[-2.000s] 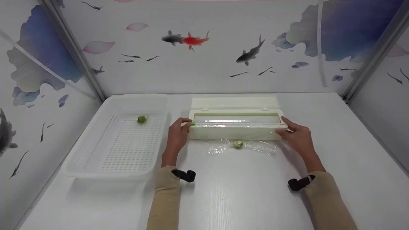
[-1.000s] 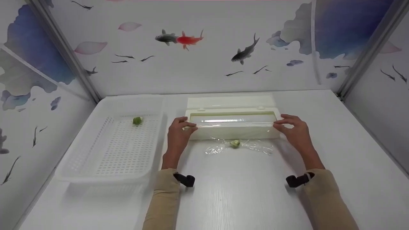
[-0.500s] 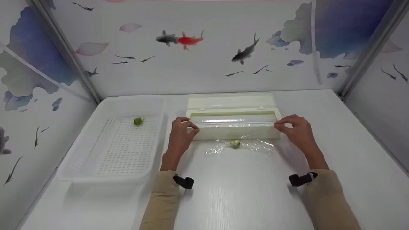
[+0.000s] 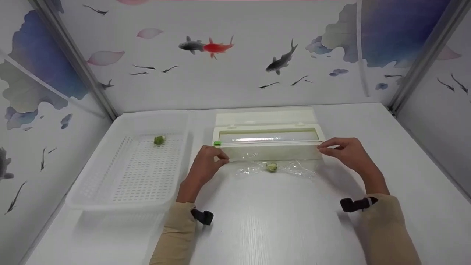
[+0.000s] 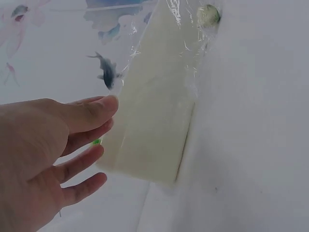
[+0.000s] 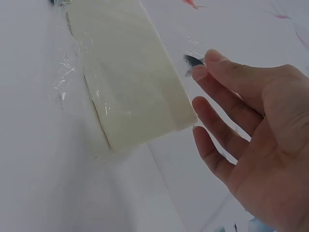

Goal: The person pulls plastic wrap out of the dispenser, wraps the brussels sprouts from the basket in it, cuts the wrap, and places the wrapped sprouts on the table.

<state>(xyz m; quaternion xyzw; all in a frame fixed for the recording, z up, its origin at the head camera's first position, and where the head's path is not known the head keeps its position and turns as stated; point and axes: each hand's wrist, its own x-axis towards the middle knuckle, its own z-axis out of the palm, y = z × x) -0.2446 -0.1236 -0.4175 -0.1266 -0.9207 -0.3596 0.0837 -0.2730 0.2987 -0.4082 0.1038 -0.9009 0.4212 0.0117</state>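
Note:
A cream cling film dispenser lies with its lid tipped back and a film roll inside. Clear cling film hangs over its front onto the table, around a small round pale green vegetable, perhaps a Brussels sprout. At the dispenser's left front, my left hand pinches the film between thumb and index finger, other fingers loosely bent. My right hand pinches the film near the right front corner; glints of film show by its fingertips. A green slider sits at the cutter rail's left end.
On the left stands a white perforated basket with another small green vegetable in it. Painted panels enclose the white table at the back and sides. Each wrist carries a black camera.
From the dispenser's ends, both hands moved to pinch the film at the rail. Since then the left hand has come down and nearer, uncovering the slider; the right has shifted slightly right.

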